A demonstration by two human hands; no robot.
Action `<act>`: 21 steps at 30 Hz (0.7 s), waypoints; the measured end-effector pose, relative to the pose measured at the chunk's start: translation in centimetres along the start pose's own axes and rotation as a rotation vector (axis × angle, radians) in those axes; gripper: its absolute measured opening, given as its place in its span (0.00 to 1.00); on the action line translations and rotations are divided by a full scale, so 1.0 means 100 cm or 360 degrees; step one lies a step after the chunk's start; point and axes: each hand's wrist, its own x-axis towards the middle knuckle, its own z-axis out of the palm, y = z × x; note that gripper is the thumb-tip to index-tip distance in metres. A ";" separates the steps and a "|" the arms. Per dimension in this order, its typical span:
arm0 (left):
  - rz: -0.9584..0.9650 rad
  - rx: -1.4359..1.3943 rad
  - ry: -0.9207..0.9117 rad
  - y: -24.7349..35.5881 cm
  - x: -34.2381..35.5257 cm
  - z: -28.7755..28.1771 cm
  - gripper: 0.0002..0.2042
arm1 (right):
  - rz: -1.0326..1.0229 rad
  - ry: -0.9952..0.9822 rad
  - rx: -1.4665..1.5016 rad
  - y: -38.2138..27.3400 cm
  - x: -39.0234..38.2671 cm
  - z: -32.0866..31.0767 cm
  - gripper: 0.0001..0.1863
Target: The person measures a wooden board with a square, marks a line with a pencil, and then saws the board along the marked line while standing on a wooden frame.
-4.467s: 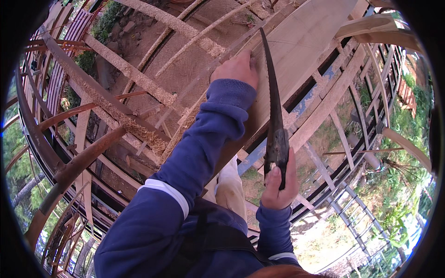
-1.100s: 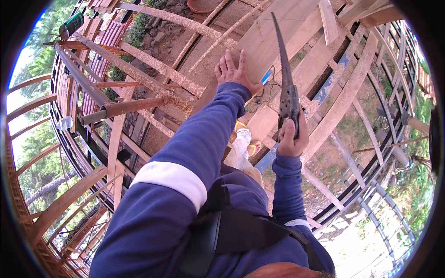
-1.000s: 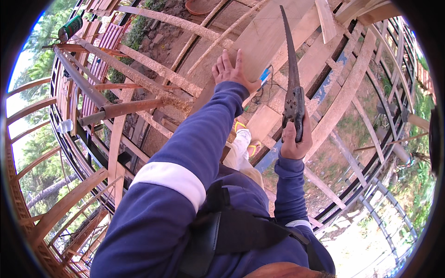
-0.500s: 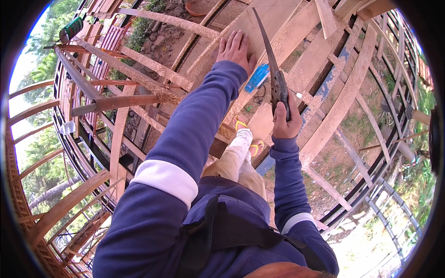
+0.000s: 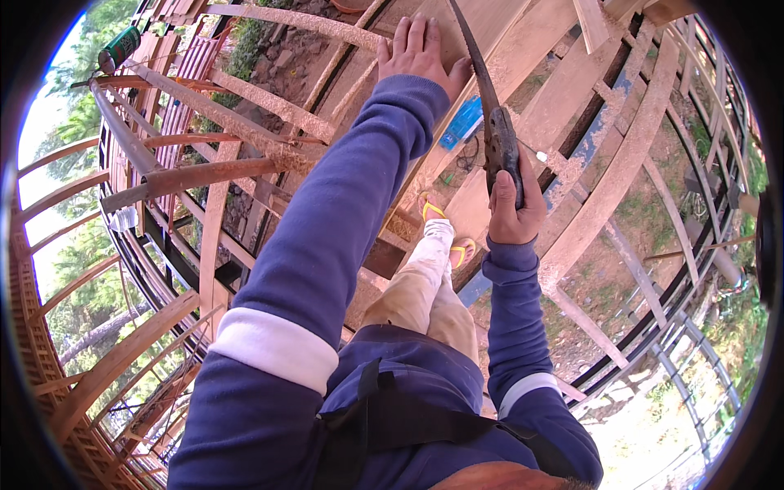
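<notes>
My left hand (image 5: 420,57) lies on a pale wide board (image 5: 478,24) near the top, fingers apart and palm down. My right hand (image 5: 514,204) grips the dark handle of a handsaw (image 5: 500,143); its long toothed blade points up and away, across or just over the board, beside my left hand. Below my left hand is a blue plastic object (image 5: 461,122), with thin dark cords by it. My feet, in yellow flip-flops (image 5: 434,211), stand on planks under me.
Open wooden framework with sawdust-covered slats (image 5: 269,106) surrounds me over earth and stones. Rusty pipes (image 5: 208,181) and a green can (image 5: 118,49) are at the left. A blue-painted beam (image 5: 563,184) runs along my right; a metal ladder-like frame (image 5: 686,376) is at the lower right, trees at the edges.
Over the last second my left hand has moved forward along the board, up the picture. The saw in my right hand has moved upward too. More of the blue object and my legs shows.
</notes>
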 end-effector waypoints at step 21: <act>-0.0013 0.0007 0.0002 -0.001 0.001 0.000 0.41 | 0.0043 0.0009 -0.0135 -0.013 -0.002 -0.008 0.24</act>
